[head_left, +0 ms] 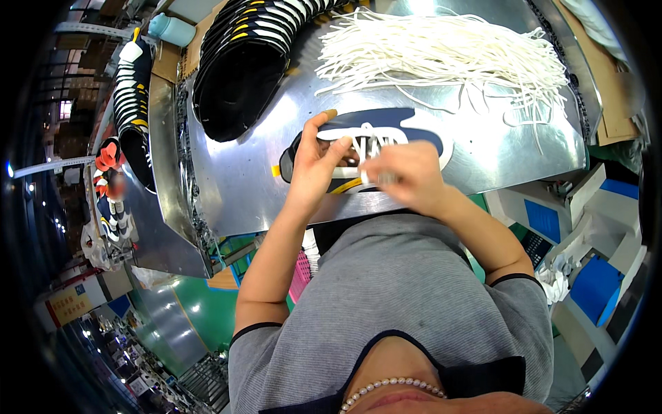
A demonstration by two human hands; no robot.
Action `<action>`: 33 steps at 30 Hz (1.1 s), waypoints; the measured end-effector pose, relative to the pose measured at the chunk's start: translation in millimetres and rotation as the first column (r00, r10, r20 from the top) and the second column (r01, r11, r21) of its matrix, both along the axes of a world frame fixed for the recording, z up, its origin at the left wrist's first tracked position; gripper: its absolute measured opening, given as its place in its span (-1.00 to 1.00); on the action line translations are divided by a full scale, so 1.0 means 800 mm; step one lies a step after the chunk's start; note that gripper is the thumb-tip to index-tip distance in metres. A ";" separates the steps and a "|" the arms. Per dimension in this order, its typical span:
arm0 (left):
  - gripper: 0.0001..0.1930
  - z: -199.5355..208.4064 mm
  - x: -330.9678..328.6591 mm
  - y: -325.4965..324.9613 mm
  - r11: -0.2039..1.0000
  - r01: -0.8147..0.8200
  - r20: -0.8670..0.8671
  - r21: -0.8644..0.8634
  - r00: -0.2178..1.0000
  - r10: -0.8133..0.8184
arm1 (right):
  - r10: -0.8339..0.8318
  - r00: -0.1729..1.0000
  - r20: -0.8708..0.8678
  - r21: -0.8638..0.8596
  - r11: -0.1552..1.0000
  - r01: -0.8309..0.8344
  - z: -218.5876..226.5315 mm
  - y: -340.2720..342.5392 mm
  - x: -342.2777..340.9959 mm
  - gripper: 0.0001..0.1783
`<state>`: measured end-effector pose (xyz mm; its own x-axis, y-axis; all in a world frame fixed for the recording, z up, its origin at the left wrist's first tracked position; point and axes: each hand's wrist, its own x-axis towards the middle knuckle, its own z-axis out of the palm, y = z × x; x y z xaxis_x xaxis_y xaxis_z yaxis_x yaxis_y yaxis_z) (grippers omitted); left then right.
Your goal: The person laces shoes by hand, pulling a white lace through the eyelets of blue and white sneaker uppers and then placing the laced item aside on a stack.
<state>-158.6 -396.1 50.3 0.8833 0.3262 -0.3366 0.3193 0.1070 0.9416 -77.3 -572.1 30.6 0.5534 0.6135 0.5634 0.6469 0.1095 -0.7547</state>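
A navy and white shoe upper (376,119) with a yellow stripe lies flat on the metal table, its heel end to the left. My left hand (314,165) grips it by the collar, index finger along the far edge and thumb at the opening. White lace (365,134) crosses the eyelet rows in the middle of the upper. Over these eyelets, my right hand (410,176) is closed in a pinch and blurred by motion. Something small and greyish shows at its fingertips, but I cannot make out what it is.
A heap of loose white laces (441,52) spreads over the table's back right. Nested shoe uppers (238,76) curve along the back left. Another row of uppers (131,103) stands beyond the left rim, near a light blue bottle (172,30). The metal table (234,186) has raised side walls.
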 end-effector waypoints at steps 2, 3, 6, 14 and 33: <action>-0.48 -0.004 0.012 0.003 0.998 -0.057 0.035 -0.031 0.998 0.058 | 0.150 0.985 0.089 0.083 0.984 -0.157 0.017 -0.013 -0.019 -0.89; -0.50 -0.004 0.018 0.001 0.994 -0.107 0.011 -0.007 0.994 0.107 | 0.173 0.976 0.136 0.122 0.974 -0.190 0.024 -0.016 -0.031 -0.89; -0.59 -0.011 0.029 -0.001 0.992 -0.125 0.013 0.020 0.992 0.125 | 0.191 0.977 0.090 0.171 0.964 -0.204 0.026 -0.019 -0.046 -0.90; -0.58 0.016 0.015 -0.005 0.975 0.020 -0.037 0.221 0.999 -0.012 | -0.040 0.927 -0.373 -0.134 0.991 -0.011 -0.021 -0.023 -0.024 -0.79; -0.71 0.004 -0.030 -0.009 0.706 0.151 0.020 0.692 0.974 -0.227 | -0.098 0.720 -0.687 -0.119 0.993 0.022 -0.008 0.010 -0.002 -0.85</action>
